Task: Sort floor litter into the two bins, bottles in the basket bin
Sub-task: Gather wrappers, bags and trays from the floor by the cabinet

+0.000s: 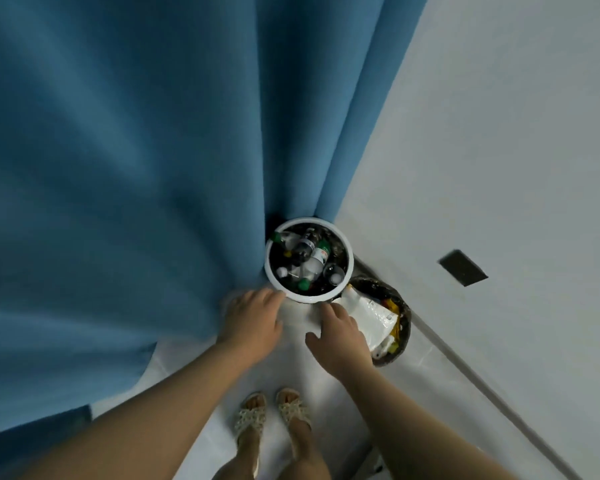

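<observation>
A round white-rimmed bin (270, 271) stands in the corner and holds several plastic bottles (317, 259) with green and white caps. To its right sits a dark bin (404, 308) lined with a black bag, stuffed with white wrappers (368, 311) and yellow scraps. My left hand (253, 320) hovers at the near left of the white rim, fingers relaxed and holding nothing. My right hand (338, 336) is spread just below the rim, beside the dark bin, and is also empty.
A blue curtain (136, 168) hangs on the left and touches the white bin. A white wall (499, 168) with a dark socket plate (463, 267) runs on the right. My sandalled feet (271, 417) stand on pale floor below the bins.
</observation>
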Demonstrator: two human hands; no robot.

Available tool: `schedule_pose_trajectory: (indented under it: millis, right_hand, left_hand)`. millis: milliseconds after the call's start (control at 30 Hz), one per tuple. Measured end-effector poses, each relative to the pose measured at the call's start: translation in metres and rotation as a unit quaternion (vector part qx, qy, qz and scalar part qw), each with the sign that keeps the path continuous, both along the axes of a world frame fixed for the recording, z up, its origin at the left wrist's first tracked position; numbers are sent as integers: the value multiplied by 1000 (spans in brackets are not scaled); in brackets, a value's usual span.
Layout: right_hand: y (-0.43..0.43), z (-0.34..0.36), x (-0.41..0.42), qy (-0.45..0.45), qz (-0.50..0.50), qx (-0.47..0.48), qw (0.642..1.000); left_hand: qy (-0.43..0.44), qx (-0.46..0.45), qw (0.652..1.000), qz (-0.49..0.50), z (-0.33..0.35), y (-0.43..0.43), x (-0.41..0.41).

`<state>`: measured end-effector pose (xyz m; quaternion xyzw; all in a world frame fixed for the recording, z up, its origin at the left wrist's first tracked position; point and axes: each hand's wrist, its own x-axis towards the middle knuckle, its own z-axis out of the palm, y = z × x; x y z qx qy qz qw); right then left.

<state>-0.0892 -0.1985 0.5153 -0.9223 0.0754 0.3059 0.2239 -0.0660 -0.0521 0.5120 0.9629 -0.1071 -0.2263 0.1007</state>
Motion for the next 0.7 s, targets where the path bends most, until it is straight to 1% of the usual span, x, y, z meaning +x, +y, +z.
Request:
schedule_pose_trajectory:
  millis: [167, 367, 533, 700]
  right_hand:
    - [41, 34, -11, -9, 101, 5, 995]
    - [76, 59, -32, -18, 253, 24, 967]
    - [112, 72, -60, -26, 375, 17, 926]
    - [173, 79, -104, -57, 500, -2, 864]
  left_hand:
    - [8, 21, 993, 118, 34, 41, -48]
    - [3, 16, 961, 276, 53, 64, -115]
    - [-11, 4, 913, 409, 66, 84, -175]
    - [-4, -11, 847, 532, 74, 118, -242]
